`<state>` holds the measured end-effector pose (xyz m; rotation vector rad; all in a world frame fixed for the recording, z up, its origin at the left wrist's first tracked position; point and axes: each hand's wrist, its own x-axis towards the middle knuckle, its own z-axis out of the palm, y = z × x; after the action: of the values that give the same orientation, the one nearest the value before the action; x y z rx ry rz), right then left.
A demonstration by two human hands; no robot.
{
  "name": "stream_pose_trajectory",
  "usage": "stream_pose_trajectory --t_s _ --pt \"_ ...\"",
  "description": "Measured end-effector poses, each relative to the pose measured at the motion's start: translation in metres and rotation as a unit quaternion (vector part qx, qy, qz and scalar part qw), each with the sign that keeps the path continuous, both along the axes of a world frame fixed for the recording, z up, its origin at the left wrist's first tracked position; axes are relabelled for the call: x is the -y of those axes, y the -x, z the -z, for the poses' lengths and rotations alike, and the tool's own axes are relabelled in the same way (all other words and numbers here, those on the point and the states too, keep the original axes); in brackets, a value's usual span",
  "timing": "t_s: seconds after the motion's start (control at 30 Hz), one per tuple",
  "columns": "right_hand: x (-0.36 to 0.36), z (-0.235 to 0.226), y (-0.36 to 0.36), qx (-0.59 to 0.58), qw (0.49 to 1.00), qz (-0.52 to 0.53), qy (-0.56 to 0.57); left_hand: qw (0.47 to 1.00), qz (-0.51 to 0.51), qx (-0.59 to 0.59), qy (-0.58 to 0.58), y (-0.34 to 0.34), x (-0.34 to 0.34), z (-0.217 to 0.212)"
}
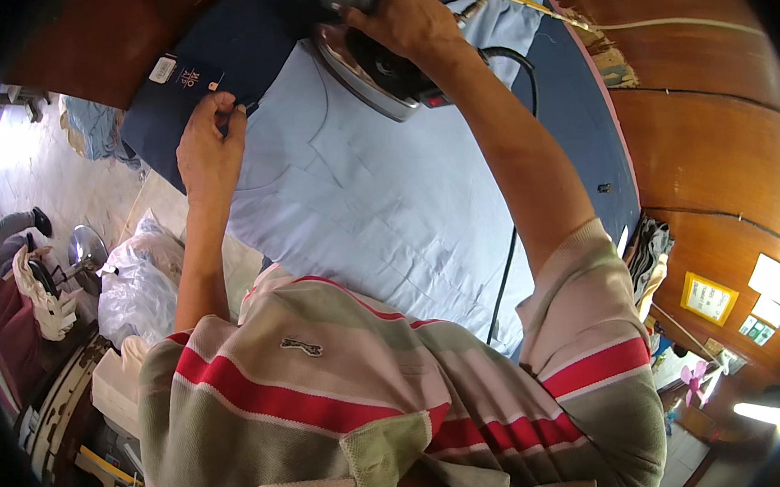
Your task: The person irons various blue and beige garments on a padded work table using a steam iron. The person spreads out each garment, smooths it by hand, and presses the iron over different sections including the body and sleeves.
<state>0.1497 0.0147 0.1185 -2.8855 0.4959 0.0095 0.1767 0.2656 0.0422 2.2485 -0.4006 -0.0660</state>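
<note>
My right hand [411, 23] is wrapped round the handle of an iron [370, 86] with a shiny, dark body. The iron rests over the far part of a light blue garment [350, 192], its tip toward the upper left. My left hand [211, 147] is closed at the garment's left edge, thumb and fingers drawn together. Whatever lies between those fingertips is hidden, though a small dark bit shows beside them. Under the garment lies a dark blue ironing surface [573, 140]. Soft creases run across the garment's middle.
A black cord [530, 75] loops from the iron past my right forearm. A yellow hanger-like piece [527, 0] lies at the far edge. Plastic-wrapped bundles [143, 274] stand at the left. Brown wooden panels [717, 139] close off the right. A lit lamp [764, 416] hangs lower right.
</note>
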Motion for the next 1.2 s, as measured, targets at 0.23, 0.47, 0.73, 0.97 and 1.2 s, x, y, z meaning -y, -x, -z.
stream_pose_trajectory --t_s 0.23,0.47,0.73,0.97,1.2 --pt "0.023 0.014 0.021 0.012 1.0 0.007 0.008 0.983 0.104 0.135 0.073 0.025 0.074 0.016" --pt "0.042 0.003 0.074 -0.05 0.998 0.029 -0.011 0.959 0.154 0.23 0.062 0.018 0.102 0.034" --pt "-0.023 -0.009 0.137 -0.083 0.986 -0.141 -0.012 0.967 0.221 0.093 0.087 -0.024 0.107 0.032" --pt "-0.026 -0.005 0.122 -0.073 0.98 -0.183 -0.032 0.96 0.24 -0.007 0.145 -0.014 0.108 0.04" --pt "-0.017 -0.011 0.182 -0.109 0.961 -0.251 -0.031 0.931 0.276 0.189 -0.147 0.027 0.104 0.071"
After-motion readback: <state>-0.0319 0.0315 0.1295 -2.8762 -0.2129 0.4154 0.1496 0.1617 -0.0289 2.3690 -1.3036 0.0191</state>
